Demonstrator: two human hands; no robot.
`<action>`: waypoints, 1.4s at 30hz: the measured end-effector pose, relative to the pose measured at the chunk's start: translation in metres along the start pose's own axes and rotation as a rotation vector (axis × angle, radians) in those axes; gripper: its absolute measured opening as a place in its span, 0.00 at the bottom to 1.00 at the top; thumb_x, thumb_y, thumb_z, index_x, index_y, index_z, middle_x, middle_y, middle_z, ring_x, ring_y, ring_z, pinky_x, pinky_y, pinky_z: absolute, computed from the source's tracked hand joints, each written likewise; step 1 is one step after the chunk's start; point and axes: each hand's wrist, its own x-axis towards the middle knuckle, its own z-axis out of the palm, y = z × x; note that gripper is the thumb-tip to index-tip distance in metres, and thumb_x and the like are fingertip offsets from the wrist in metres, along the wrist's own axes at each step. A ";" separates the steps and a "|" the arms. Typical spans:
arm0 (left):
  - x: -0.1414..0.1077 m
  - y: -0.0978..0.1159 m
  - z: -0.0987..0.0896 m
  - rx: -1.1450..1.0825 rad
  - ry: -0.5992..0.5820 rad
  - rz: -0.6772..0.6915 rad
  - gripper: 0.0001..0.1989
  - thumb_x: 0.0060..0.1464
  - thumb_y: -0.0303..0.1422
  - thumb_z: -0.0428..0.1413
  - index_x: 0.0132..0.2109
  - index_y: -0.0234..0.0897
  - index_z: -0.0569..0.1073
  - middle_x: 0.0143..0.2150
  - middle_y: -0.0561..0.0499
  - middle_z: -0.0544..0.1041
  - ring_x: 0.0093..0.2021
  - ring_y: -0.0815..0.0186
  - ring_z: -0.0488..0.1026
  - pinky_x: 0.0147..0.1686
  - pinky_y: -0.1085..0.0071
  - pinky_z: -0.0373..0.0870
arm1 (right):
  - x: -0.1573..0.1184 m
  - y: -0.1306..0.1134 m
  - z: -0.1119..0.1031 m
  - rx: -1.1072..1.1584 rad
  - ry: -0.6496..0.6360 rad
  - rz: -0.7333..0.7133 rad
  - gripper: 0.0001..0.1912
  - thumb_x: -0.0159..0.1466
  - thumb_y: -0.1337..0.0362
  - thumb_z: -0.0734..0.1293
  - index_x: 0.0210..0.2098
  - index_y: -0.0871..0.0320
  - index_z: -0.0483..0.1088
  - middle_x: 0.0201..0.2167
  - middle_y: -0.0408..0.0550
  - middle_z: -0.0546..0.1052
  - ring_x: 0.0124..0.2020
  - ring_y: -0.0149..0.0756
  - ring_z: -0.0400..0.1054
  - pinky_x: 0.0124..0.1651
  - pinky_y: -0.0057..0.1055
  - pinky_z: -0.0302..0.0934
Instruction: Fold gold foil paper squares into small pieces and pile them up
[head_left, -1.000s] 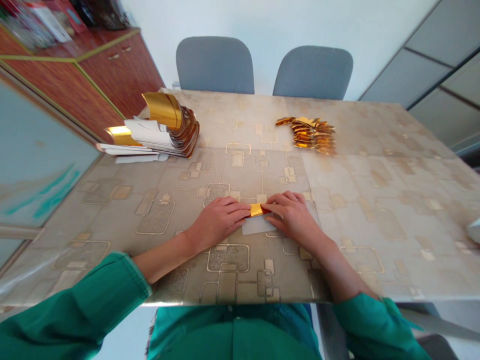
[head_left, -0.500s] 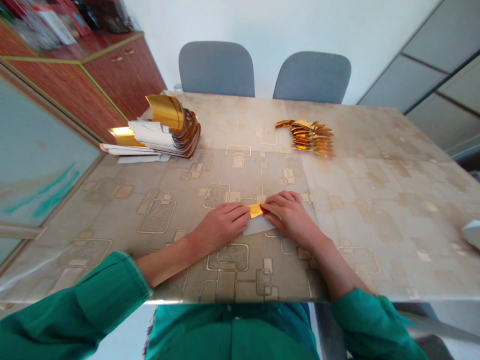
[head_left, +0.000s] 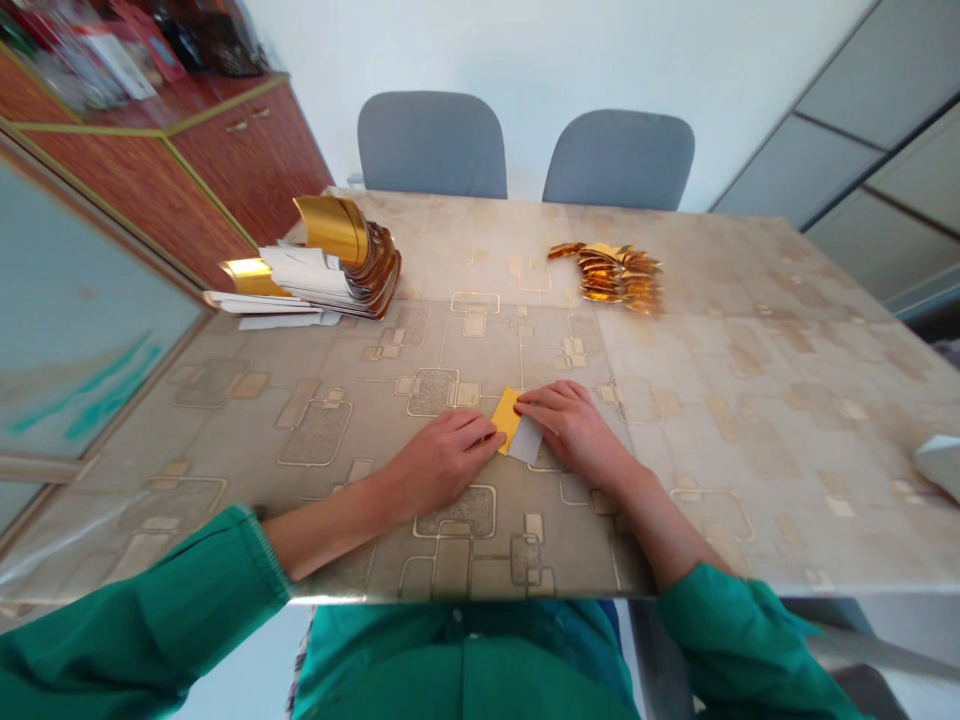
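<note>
Near the middle of the table's front half lies a small sheet of paper (head_left: 507,418), gold on one part and pale grey on the other, partly folded over and slanted. My left hand (head_left: 442,455) is closed with its fingertips on the sheet's left edge. From the right, my right hand (head_left: 574,428) pinches the sheet near its upper right, fingers pressed together. Part of the grey side is hidden under the right fingers.
A stack of gold and white sheets (head_left: 322,270) stands at the back left. Folded gold pieces (head_left: 615,275) lie in a row at the back right. Two grey chairs (head_left: 433,145) stand behind the patterned table (head_left: 705,400). A white object (head_left: 939,462) sits at the right edge.
The gold and grey paper has turned from lying crosswise to a steeper slant, and more of its gold face shows. Both hands still hold it, with the fingers slightly shifted.
</note>
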 end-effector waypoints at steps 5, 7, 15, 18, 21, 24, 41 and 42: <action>-0.003 -0.031 0.001 -0.081 -0.104 0.157 0.19 0.67 0.25 0.47 0.62 0.38 0.67 0.64 0.47 0.70 0.67 0.57 0.61 0.64 0.56 0.58 | 0.000 0.005 -0.001 0.046 -0.001 -0.024 0.18 0.67 0.75 0.61 0.51 0.55 0.75 0.52 0.50 0.78 0.51 0.40 0.69 0.59 0.46 0.55; -0.003 -0.038 0.002 -0.114 -0.133 0.177 0.19 0.67 0.26 0.48 0.63 0.41 0.66 0.64 0.48 0.70 0.66 0.59 0.63 0.66 0.56 0.55 | 0.000 0.006 0.000 0.069 0.020 -0.038 0.17 0.68 0.74 0.61 0.50 0.56 0.75 0.52 0.50 0.78 0.51 0.40 0.69 0.59 0.46 0.56; -0.005 -0.030 0.005 -0.136 -0.062 0.121 0.17 0.66 0.34 0.52 0.60 0.40 0.69 0.59 0.46 0.73 0.64 0.56 0.65 0.67 0.51 0.53 | -0.002 0.013 0.001 0.060 0.110 0.022 0.10 0.67 0.67 0.65 0.46 0.55 0.76 0.46 0.51 0.79 0.47 0.42 0.68 0.54 0.46 0.60; -0.002 -0.027 0.004 -0.159 -0.016 0.102 0.15 0.67 0.33 0.50 0.58 0.38 0.71 0.56 0.45 0.75 0.62 0.57 0.67 0.64 0.54 0.58 | -0.001 0.009 0.000 0.103 0.170 0.038 0.09 0.67 0.68 0.65 0.43 0.56 0.77 0.41 0.51 0.79 0.43 0.41 0.68 0.49 0.43 0.62; 0.003 -0.029 0.002 -0.213 -0.018 0.114 0.14 0.68 0.33 0.49 0.56 0.37 0.72 0.53 0.44 0.76 0.57 0.58 0.70 0.59 0.57 0.65 | 0.002 -0.001 0.000 0.224 0.200 -0.026 0.12 0.69 0.69 0.61 0.43 0.56 0.76 0.37 0.51 0.78 0.40 0.39 0.67 0.44 0.38 0.64; 0.008 -0.035 -0.001 -0.283 -0.025 0.118 0.13 0.66 0.34 0.51 0.54 0.37 0.73 0.52 0.44 0.77 0.54 0.58 0.71 0.57 0.58 0.67 | 0.004 -0.012 0.002 0.273 0.101 -0.106 0.14 0.69 0.71 0.59 0.43 0.55 0.76 0.37 0.49 0.77 0.39 0.37 0.67 0.43 0.36 0.63; 0.017 -0.049 -0.005 -0.349 -0.044 0.171 0.11 0.68 0.34 0.50 0.49 0.41 0.77 0.50 0.47 0.79 0.51 0.62 0.73 0.57 0.62 0.68 | 0.005 -0.027 0.004 0.054 -0.079 0.041 0.10 0.68 0.55 0.65 0.38 0.56 0.72 0.38 0.50 0.74 0.42 0.41 0.64 0.45 0.37 0.57; 0.016 -0.050 -0.006 -0.368 -0.042 0.176 0.11 0.67 0.34 0.51 0.50 0.40 0.77 0.50 0.47 0.79 0.52 0.62 0.73 0.57 0.62 0.68 | 0.004 -0.026 0.004 0.057 -0.082 0.029 0.11 0.69 0.56 0.64 0.39 0.56 0.72 0.38 0.50 0.74 0.42 0.40 0.64 0.46 0.36 0.57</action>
